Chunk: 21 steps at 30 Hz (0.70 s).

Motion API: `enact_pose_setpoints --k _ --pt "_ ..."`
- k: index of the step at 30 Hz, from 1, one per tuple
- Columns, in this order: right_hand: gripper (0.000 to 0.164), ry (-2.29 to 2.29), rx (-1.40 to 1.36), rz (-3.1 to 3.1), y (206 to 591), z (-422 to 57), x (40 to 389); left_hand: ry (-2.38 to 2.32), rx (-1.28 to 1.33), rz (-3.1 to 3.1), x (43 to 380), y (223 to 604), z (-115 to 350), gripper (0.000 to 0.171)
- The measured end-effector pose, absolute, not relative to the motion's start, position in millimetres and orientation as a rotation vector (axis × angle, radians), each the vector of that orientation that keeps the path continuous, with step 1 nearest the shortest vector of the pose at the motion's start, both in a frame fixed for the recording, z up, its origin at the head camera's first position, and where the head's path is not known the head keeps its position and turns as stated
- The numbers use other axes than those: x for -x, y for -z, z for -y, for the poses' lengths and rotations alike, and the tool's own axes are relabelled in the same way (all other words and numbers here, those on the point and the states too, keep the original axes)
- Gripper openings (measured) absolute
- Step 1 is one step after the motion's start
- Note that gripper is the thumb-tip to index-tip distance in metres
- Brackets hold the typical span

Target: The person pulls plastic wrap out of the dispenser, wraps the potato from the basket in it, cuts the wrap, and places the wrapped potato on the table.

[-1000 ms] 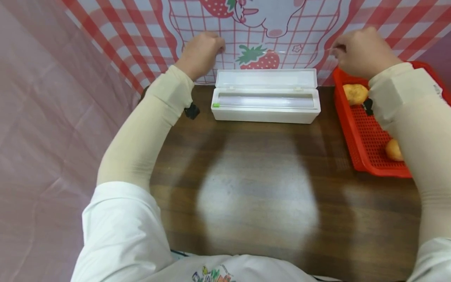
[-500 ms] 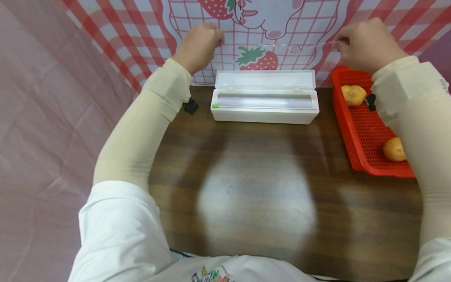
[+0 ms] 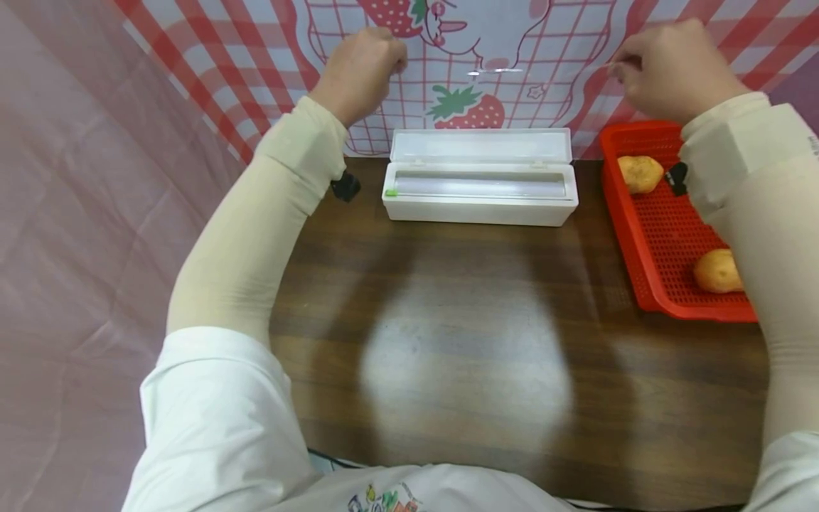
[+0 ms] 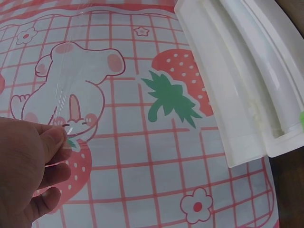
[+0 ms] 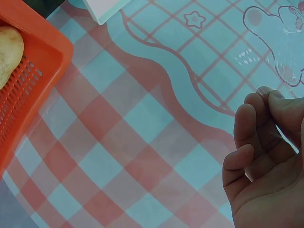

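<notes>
A sheet of clear cling film (image 3: 494, 72) spans between my two hands, visible mostly as thin glints over the patterned cloth. My left hand (image 3: 363, 75) pinches its left end between thumb and forefinger; the left wrist view shows creases in the film (image 4: 64, 102) running up from that pinch. At the other end, my right hand (image 3: 675, 71) pinches the film with thumb and fingertips, and shiny wrinkles (image 5: 249, 58) show beyond them. Nearer to me stands a white cling film box (image 3: 480, 212), its lid (image 3: 481, 145) tipped back and a roll (image 3: 480, 187) inside.
To the right stands a red plastic basket (image 3: 646, 274) with potatoes, one potato (image 3: 640, 173) at the back and another potato (image 3: 718, 271) in front. A red-and-white strawberry-print cloth (image 3: 563, 107) covers the far side. The brown wooden table (image 3: 467, 284) lies before me.
Both hands have moved farther away from me, beyond the box, and the film between them has shifted the same way. The box and basket stay in place.
</notes>
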State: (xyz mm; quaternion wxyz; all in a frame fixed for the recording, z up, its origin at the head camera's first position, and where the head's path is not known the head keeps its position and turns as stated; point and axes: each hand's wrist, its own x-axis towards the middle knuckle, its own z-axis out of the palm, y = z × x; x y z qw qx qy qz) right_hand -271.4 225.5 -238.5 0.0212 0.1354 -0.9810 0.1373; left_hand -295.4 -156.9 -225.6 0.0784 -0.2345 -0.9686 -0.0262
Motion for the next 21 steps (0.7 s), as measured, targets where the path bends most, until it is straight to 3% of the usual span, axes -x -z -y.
enact_pose_setpoints --k 21 --pt "0.042 -0.423 -0.446 2.988 219.7 -222.0 271.6 0.063 0.623 2.939 299.5 205.6 150.5 0.035"
